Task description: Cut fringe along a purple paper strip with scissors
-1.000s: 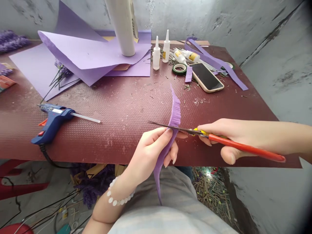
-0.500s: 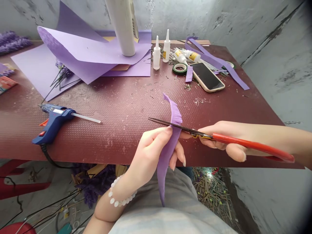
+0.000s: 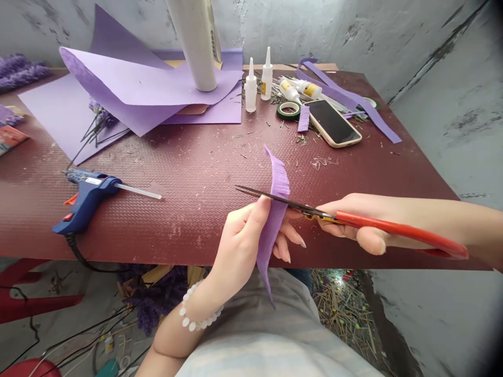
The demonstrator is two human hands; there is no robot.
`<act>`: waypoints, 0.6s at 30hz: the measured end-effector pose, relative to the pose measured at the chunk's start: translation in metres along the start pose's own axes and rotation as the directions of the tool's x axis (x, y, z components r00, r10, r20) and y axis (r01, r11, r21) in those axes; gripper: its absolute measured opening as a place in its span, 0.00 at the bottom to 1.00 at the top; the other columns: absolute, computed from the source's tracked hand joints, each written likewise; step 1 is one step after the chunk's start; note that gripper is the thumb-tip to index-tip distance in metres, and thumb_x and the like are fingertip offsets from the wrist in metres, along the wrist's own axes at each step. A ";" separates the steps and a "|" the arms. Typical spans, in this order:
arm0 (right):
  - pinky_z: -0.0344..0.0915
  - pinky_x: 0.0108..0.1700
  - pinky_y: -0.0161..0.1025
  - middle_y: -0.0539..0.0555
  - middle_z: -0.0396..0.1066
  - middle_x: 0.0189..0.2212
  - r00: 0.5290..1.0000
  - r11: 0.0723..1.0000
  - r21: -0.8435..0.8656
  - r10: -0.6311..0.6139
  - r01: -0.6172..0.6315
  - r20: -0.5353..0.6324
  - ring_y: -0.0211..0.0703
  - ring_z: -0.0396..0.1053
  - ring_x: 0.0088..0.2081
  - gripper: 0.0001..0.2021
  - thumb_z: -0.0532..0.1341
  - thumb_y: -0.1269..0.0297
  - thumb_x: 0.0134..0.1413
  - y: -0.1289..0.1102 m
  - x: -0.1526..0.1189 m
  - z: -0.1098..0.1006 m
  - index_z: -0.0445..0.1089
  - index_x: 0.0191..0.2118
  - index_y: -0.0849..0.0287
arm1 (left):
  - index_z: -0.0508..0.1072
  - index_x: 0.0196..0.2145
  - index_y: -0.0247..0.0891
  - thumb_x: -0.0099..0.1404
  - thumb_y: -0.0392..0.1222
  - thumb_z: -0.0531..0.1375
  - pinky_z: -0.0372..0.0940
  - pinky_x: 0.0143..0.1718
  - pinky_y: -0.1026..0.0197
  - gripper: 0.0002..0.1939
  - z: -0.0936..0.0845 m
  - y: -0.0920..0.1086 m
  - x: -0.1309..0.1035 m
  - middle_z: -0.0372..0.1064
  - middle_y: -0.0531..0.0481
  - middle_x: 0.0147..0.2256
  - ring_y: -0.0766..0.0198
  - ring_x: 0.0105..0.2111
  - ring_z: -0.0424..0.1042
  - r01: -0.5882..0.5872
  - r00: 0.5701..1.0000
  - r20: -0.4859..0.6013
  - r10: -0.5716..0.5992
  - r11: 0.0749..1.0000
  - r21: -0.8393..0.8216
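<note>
A strip of purple paper hangs from my left hand, pinched between thumb and fingers near its middle. Its upper part is cut into a fine fringe along the right edge, while the lower end tapers down over my lap. In my right hand are red-handled scissors, the fingers and thumb around the handles. The dark blades lie across the strip just above my left thumb, almost closed, with tips pointing left. Part of my left fingers is hidden behind the strip.
A blue glue gun lies at the left, its glue stick pointing right. Purple sheets with a white cylinder are at the back. Glue bottles, green tape, a phone and long purple strips sit at back right.
Both hands have shifted slightly left and up, with the strip and scissors. The strip's lower tip has swung up and to the right.
</note>
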State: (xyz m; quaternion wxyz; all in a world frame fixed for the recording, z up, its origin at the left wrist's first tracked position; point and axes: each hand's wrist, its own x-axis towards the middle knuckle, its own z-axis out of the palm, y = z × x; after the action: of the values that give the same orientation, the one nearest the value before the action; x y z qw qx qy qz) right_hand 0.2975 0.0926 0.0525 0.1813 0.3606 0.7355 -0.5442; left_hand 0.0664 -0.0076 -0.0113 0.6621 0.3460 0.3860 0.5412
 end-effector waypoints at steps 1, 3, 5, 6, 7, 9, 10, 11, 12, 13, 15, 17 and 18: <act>0.48 0.30 0.41 0.46 0.52 0.31 1.000 0.999 0.038 0.001 -0.002 0.014 0.41 0.49 0.31 0.28 0.64 0.32 0.55 0.001 0.000 0.000 0.57 0.34 0.53 | 0.84 0.41 0.32 0.75 0.61 0.60 0.68 0.21 0.66 0.27 0.000 0.000 0.000 0.82 0.42 0.28 0.67 0.19 0.73 -0.008 1.000 -0.007 0.009 1.000 0.007; 0.47 0.30 0.41 0.46 0.52 0.32 0.999 0.995 0.097 0.006 -0.010 0.042 0.41 0.49 0.31 0.30 0.66 0.30 0.52 0.003 0.001 -0.001 0.57 0.34 0.52 | 0.84 0.41 0.32 0.75 0.62 0.60 0.69 0.21 0.66 0.27 -0.001 -0.001 0.000 0.82 0.42 0.28 0.66 0.19 0.73 -0.011 1.000 -0.015 0.011 1.000 0.023; 0.47 0.30 0.41 0.46 0.51 0.31 0.999 0.995 0.095 -0.003 -0.001 0.039 0.41 0.48 0.31 0.33 0.65 0.25 0.50 0.004 0.002 -0.002 0.56 0.34 0.52 | 0.85 0.41 0.33 0.75 0.63 0.60 0.69 0.21 0.65 0.28 -0.002 -0.001 0.000 0.82 0.42 0.28 0.66 0.19 0.73 -0.004 1.000 -0.010 0.005 0.999 0.039; 0.47 0.30 0.41 0.45 0.51 0.31 0.999 0.996 0.091 -0.011 0.007 0.039 0.41 0.48 0.31 0.35 0.63 0.23 0.50 0.004 0.002 -0.002 0.56 0.34 0.52 | 0.85 0.41 0.33 0.74 0.63 0.60 0.69 0.21 0.65 0.28 -0.003 -0.002 0.000 0.82 0.42 0.29 0.66 0.19 0.73 0.002 1.000 -0.006 -0.002 0.999 0.043; 0.47 0.30 0.41 0.45 0.50 0.31 0.999 0.996 0.089 -0.017 0.013 0.040 0.41 0.47 0.31 0.35 0.62 0.22 0.49 0.004 0.003 -0.002 0.55 0.33 0.52 | 0.85 0.41 0.33 0.74 0.63 0.60 0.69 0.20 0.66 0.28 -0.004 -0.002 0.000 0.82 0.43 0.29 0.66 0.19 0.73 0.007 1.000 0.001 -0.007 0.999 0.041; 0.48 0.30 0.42 0.45 0.50 0.30 0.999 0.996 0.087 -0.022 0.018 0.044 0.41 0.47 0.31 0.35 0.62 0.22 0.49 0.003 0.003 -0.002 0.55 0.32 0.52 | 0.85 0.40 0.33 0.74 0.62 0.61 0.69 0.21 0.66 0.27 -0.006 -0.002 0.000 0.82 0.43 0.29 0.67 0.19 0.73 0.015 1.000 0.014 -0.015 1.000 0.020; 0.48 0.31 0.42 0.45 0.50 0.30 0.999 0.996 0.087 -0.017 0.013 0.047 0.41 0.47 0.31 0.34 0.63 0.23 0.50 0.003 0.003 -0.002 0.55 0.32 0.52 | 0.85 0.40 0.34 0.74 0.61 0.61 0.69 0.21 0.67 0.26 -0.006 -0.001 0.000 0.82 0.44 0.28 0.67 0.19 0.73 0.019 1.000 0.018 -0.019 1.000 0.002; 0.48 0.31 0.42 0.45 0.51 0.31 0.999 0.996 0.086 -0.011 0.007 0.050 0.41 0.48 0.31 0.34 0.63 0.24 0.51 0.004 0.003 -0.002 0.56 0.33 0.52 | 0.85 0.39 0.34 0.74 0.60 0.62 0.70 0.21 0.67 0.25 -0.006 -0.001 0.000 0.82 0.45 0.28 0.68 0.19 0.73 0.022 1.000 0.020 -0.022 1.000 -0.019; 0.48 0.32 0.42 0.45 0.52 0.31 0.999 0.997 0.083 -0.009 0.004 0.053 0.41 0.49 0.31 0.33 0.64 0.24 0.51 0.005 0.003 -0.003 0.57 0.33 0.52 | 0.85 0.39 0.34 0.74 0.60 0.62 0.70 0.21 0.68 0.24 -0.006 0.000 0.001 0.82 0.45 0.28 0.68 0.19 0.73 0.025 1.000 0.020 -0.024 0.999 -0.038; 0.48 0.32 0.42 0.45 0.53 0.31 0.999 0.997 0.077 -0.009 0.005 0.053 0.41 0.49 0.32 0.34 0.64 0.24 0.50 0.006 0.003 -0.003 0.57 0.33 0.52 | 0.85 0.39 0.34 0.74 0.59 0.63 0.70 0.21 0.68 0.23 -0.006 0.000 0.001 0.82 0.45 0.27 0.68 0.19 0.73 0.027 0.999 0.019 -0.026 0.998 -0.051; 0.45 0.32 0.42 0.45 0.53 0.31 0.998 0.998 0.069 -0.011 0.007 0.057 0.41 0.50 0.31 0.35 0.64 0.22 0.48 0.010 0.003 -0.004 0.58 0.34 0.52 | 0.85 0.38 0.34 0.73 0.58 0.64 0.70 0.21 0.68 0.23 -0.005 0.001 0.001 0.81 0.45 0.27 0.68 0.19 0.74 0.030 0.999 0.013 -0.029 0.998 -0.061; 0.44 0.31 0.42 0.45 0.54 0.31 0.998 0.997 0.079 -0.010 0.005 0.067 0.41 0.50 0.31 0.36 0.65 0.21 0.46 0.012 0.003 -0.004 0.59 0.34 0.53 | 0.85 0.38 0.33 0.72 0.58 0.65 0.71 0.22 0.68 0.23 -0.004 0.001 0.001 0.81 0.45 0.27 0.67 0.19 0.74 0.030 1.000 0.009 -0.030 0.998 -0.056; 0.44 0.31 0.42 0.45 0.55 0.32 0.997 0.996 0.088 -0.009 0.003 0.072 0.41 0.50 0.31 0.36 0.65 0.21 0.46 0.011 0.003 -0.004 0.59 0.34 0.53 | 0.85 0.38 0.33 0.72 0.58 0.65 0.71 0.22 0.67 0.22 -0.004 0.001 0.001 0.81 0.45 0.27 0.67 0.19 0.74 0.030 1.000 0.008 -0.030 0.998 -0.055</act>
State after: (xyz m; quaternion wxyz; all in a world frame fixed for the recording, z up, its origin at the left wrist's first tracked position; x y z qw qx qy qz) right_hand 0.3041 0.0993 0.0442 0.1901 0.3463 0.7050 -0.5890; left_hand 0.0627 -0.0064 -0.0122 0.6810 0.3237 0.3735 0.5403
